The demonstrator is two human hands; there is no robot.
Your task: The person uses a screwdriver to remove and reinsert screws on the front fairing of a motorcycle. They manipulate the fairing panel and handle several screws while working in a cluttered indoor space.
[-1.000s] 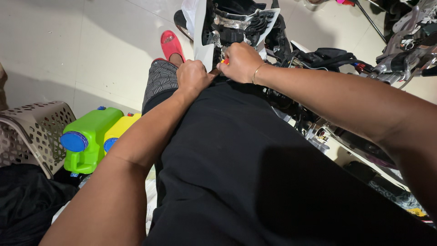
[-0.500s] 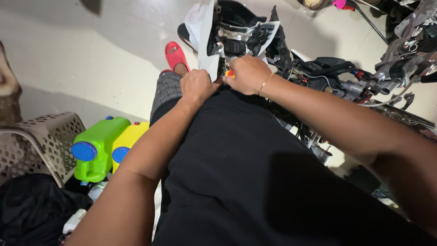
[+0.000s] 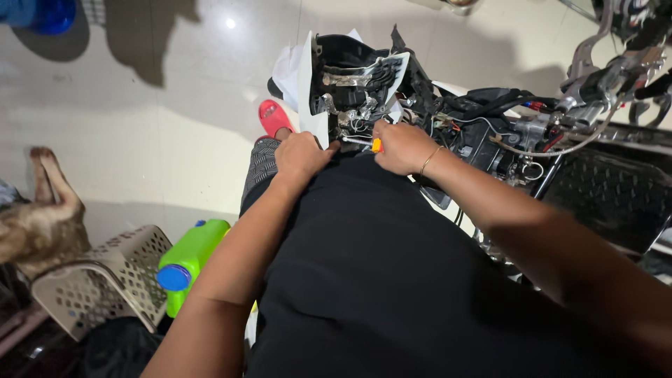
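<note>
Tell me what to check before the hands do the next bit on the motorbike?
1. Right hand grips the orange-handled screwdriver: ok.
2. Left hand steadies the white panel: ok.
3. Screwdriver tip seated on a screw: cannot tell, hidden among wires.
4. Loose wires away from the tool: not ok, they crowd the spot.
5. Floor beside the red sandal free of clutter: ok.
</note>
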